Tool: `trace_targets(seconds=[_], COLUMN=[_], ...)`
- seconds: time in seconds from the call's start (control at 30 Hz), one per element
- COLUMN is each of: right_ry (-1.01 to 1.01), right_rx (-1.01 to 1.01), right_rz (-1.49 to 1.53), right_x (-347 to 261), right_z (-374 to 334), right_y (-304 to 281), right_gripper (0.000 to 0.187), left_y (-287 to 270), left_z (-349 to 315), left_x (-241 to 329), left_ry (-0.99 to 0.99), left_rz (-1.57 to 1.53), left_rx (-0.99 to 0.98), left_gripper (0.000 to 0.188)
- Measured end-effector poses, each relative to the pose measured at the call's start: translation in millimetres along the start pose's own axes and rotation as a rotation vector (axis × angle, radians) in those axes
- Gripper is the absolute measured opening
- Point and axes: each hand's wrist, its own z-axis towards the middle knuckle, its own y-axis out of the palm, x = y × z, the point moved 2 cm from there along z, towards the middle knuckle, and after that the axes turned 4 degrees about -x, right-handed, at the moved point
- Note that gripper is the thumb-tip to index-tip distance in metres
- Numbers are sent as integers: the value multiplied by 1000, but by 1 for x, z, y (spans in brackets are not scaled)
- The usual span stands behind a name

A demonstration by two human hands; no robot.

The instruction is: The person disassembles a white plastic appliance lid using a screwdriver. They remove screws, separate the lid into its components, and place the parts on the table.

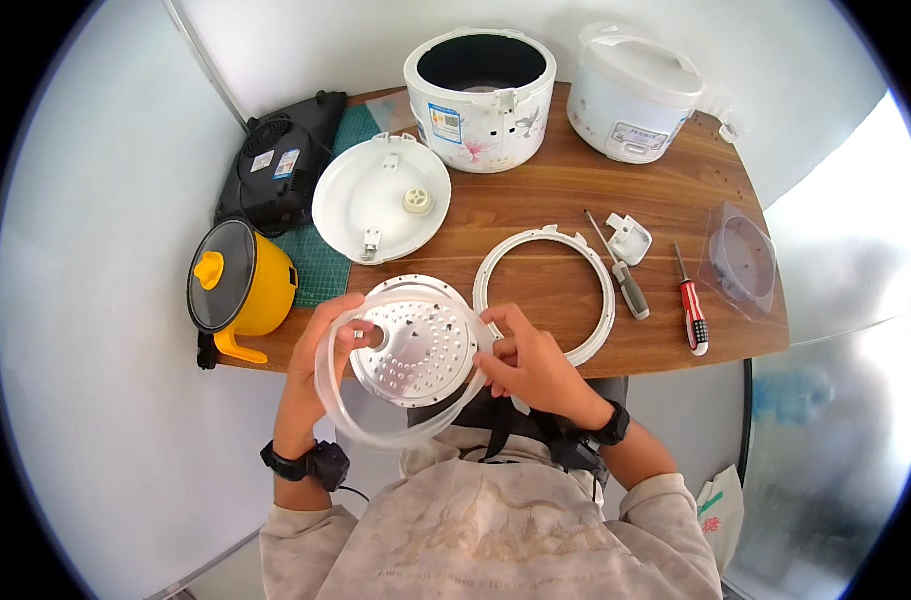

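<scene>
A translucent sealing ring (338, 412) is between my two hands, tilted over a round perforated metal inner lid (426, 365). My left hand (321, 350) is closed on the ring's left side, with fingertips beside the round hole in the metal lid. Whether those fingertips also grip the lid, I cannot tell. On the opposite side, my right hand (538, 368) pinches the ring between thumb and fingers, near the lid's right rim. The lid's near part reaches past the table's front edge. Just right of it lies a white plastic ring frame (483, 275).
Behind stand an open rice cooker body (486, 135) and a closed white rice cooker (631, 95). A white outer lid (341, 210), yellow pot (266, 290) and black appliance (306, 150) are left. Right lie a grey screwdriver (631, 292), red screwdriver (692, 310), white latch piece (632, 240) and clear plastic tray (741, 262).
</scene>
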Motion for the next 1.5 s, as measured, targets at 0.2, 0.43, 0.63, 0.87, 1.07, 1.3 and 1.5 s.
trace_targets(seconds=[0.2, 0.43, 0.63, 0.87, 1.07, 1.3, 1.5], right_ry=[-56, -150, -251, -240, -314, 41, 181], right_rx=[51, 126, 215, 280, 403, 611, 725], right_rz=[-193, -386, -544, -654, -697, -917, -986], right_x=[8, 8, 21, 17, 6, 21, 51], right_z=[30, 63, 76, 69, 39, -28, -59], right_y=[-3, 3, 10, 3, -11, -75, -112], right_gripper=[28, 23, 23, 24, 23, 29, 38], left_y=[-25, -31, -31, -35, -36, -43, -42], left_z=[-4, 12, 16, 5, 0, -22, -36], left_x=[-33, -69, -81, -78, -76, -90, -75], left_ry=[81, 69, 104, 83, 70, -6, -63], left_rz=[571, 498, 591, 669, 662, 845, 673], left_rx=[0, 35, 57, 18, 44, 175, 218], left_gripper=[35, 34, 41, 58, 58, 47, 35])
